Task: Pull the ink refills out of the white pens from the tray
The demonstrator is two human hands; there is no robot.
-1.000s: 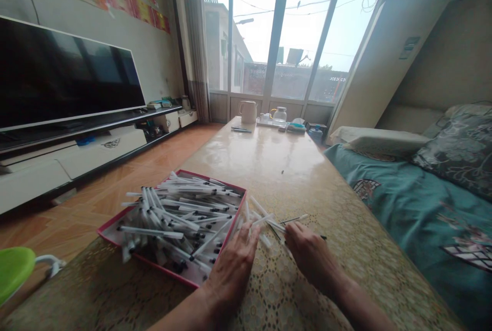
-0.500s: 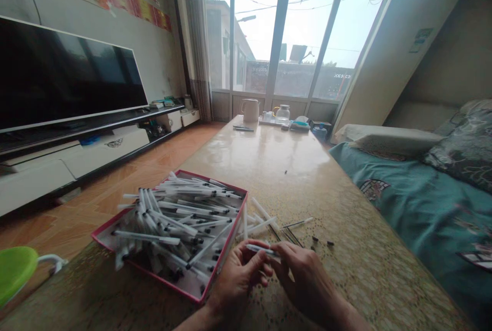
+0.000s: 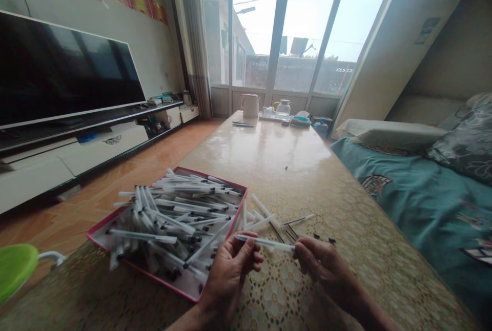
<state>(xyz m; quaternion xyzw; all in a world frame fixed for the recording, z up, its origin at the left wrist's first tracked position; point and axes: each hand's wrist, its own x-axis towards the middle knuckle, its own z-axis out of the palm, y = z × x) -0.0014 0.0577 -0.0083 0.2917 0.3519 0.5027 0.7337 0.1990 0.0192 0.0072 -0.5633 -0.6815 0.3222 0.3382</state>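
Note:
A slim white translucent pen (image 3: 271,243) stretches level between my two hands, above the table. My left hand (image 3: 235,259) pinches its left end between thumb and fingers. The right end is gripped by the closed fingertips of my right hand (image 3: 321,262). Left of my hands is a pink-rimmed box (image 3: 154,280) heaped with many pens (image 3: 184,208), most with black ends. Just beyond my hands lie several loose clear pen tubes (image 3: 262,223), thin dark refills (image 3: 298,220) and a few small black pieces (image 3: 316,236).
The long patterned table (image 3: 330,192) reaches toward the window. At its far end stand a beige jug (image 3: 250,106), a glass pitcher (image 3: 283,109) and a tissue pack (image 3: 301,120). A teal-covered sofa (image 3: 407,192) runs along the right; a green stool (image 3: 17,269) is at lower left.
My right hand has moved rightward, away from my left hand, and the pen now shows at length between them. My left hand has shifted slightly left.

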